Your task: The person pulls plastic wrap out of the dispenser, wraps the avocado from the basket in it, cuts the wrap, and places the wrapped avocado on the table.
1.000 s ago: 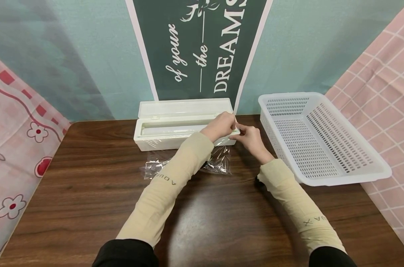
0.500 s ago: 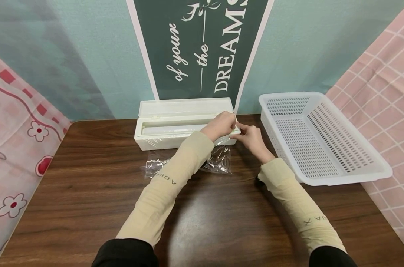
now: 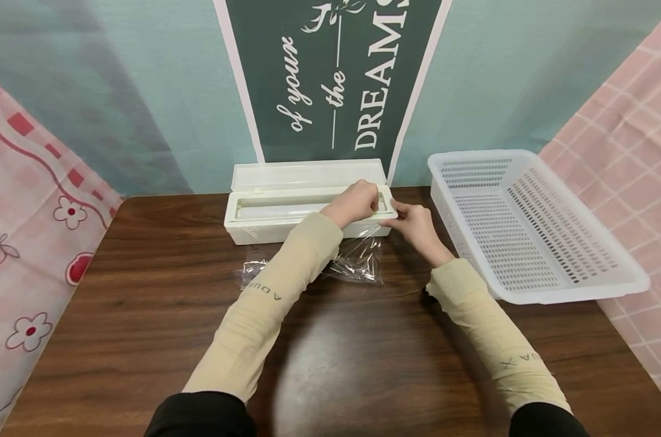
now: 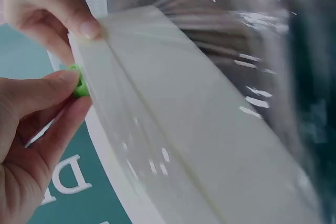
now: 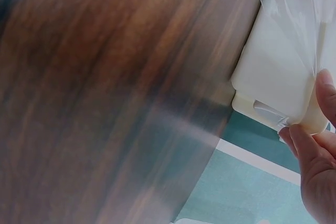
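Observation:
A long white cling film dispenser (image 3: 264, 233) stands at the back of the table with its lid (image 3: 308, 175) raised. Inside lies a pale roll (image 3: 275, 211). Clear cling film (image 3: 360, 264) hangs over the front edge and spreads onto the wood. My left hand (image 3: 354, 203) reaches over the box near its right end. In the left wrist view, its thumb and fingers pinch a small green slide cutter (image 4: 80, 82) at the rim. My right hand (image 3: 416, 226) grips the box's right end corner, thumb on the front, fingers at the end, as the right wrist view shows.
A white perforated plastic basket (image 3: 532, 237) stands to the right, close beside the right forearm. Behind the dispenser hangs a blue-green cloth (image 3: 193, 91) with a dark lettered panel. Pink patterned cloths border the left and right sides of the brown table (image 3: 144, 291).
My left hand has shifted slightly left along the dispenser's rim, away from the right end. The right hand keeps its grip on the corner. The head view has shifted a little.

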`<state>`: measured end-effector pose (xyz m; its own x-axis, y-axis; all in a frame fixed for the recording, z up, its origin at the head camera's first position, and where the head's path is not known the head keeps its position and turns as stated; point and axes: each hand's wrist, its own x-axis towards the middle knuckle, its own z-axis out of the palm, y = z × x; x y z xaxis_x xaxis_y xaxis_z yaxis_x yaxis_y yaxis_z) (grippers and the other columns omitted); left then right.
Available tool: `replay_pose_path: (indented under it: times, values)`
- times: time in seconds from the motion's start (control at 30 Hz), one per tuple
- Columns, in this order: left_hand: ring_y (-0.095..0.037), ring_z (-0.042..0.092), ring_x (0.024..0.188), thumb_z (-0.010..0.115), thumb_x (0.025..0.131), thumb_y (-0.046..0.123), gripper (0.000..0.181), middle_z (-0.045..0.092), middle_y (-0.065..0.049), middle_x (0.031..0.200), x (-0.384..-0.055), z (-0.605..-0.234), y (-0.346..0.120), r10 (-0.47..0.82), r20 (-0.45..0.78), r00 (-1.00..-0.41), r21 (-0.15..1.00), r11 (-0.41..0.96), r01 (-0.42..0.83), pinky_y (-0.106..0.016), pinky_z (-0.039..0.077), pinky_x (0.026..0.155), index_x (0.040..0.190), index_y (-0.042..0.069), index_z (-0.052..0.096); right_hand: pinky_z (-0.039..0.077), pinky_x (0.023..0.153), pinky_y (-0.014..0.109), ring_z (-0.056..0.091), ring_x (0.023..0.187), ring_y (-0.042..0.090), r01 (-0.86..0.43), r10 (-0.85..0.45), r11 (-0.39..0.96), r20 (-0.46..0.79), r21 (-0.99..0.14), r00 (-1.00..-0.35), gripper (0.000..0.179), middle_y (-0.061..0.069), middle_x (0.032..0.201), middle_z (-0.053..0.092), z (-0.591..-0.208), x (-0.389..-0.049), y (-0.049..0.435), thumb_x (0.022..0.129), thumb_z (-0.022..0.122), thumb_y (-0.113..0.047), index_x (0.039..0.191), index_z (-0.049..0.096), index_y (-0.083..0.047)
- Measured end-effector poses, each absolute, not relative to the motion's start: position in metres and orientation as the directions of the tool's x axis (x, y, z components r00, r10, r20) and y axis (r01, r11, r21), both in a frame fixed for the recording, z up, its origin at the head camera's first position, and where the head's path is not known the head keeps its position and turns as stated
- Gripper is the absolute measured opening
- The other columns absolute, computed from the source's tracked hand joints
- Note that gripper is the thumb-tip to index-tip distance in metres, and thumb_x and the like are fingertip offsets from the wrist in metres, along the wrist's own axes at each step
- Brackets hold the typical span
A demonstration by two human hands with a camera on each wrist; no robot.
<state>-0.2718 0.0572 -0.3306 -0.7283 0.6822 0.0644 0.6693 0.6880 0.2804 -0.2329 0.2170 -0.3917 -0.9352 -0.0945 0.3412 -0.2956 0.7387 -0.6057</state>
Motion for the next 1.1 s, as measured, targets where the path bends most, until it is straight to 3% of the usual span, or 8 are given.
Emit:
replay_pose_path:
  times: [0.37, 0.53, 1.1]
  values:
    - [-0.015, 0.043, 0.063, 0.059, 0.075, -0.006, 0.015, 0.058, -0.003, 0.066, -0.2696, -0.3321, 0.052, 0.682, 0.053, -0.73, 0.3, 0.686, 0.663, -0.024, 0.041, 0.06, 0.07, 0.004, 0.068, 0.038, 0.054, 0.008, 0.064, 0.085, 0.025, -0.281, -0.093, 0.732, 0.317, -0.621, -0.944, 0.054, 0.02, 0.105, 0.062, -0.3933, -0.2314, 0.2184, 0.069, 0.079, -0.014, 0.115, 0.059, 0.004]
    - [-0.016, 0.046, 0.065, 0.058, 0.076, -0.006, 0.014, 0.062, -0.004, 0.071, -0.2687, -0.3318, 0.0512, 0.68, 0.05, -0.732, 0.291, 0.691, 0.661, -0.025, 0.044, 0.062, 0.072, 0.004, 0.068, 0.036, 0.056, 0.002, 0.064, 0.088, 0.028, -0.293, -0.102, 0.719, 0.321, -0.631, -0.942, 0.054, 0.022, 0.107, 0.06, -0.3935, -0.2314, 0.2191, 0.069, 0.079, -0.014, 0.116, 0.058, 0.005]
    - [-0.02, 0.058, 0.077, 0.059, 0.078, -0.004, 0.013, 0.067, -0.008, 0.083, -0.2641, -0.329, 0.0471, 0.676, 0.037, -0.736, 0.275, 0.701, 0.658, -0.028, 0.049, 0.074, 0.08, 0.003, 0.07, 0.047, 0.06, 0.012, 0.063, 0.091, 0.028, -0.294, -0.101, 0.71, 0.321, -0.64, -0.942, 0.054, 0.022, 0.108, 0.06, -0.3941, -0.23, 0.2197, 0.069, 0.079, -0.012, 0.116, 0.058, 0.005]
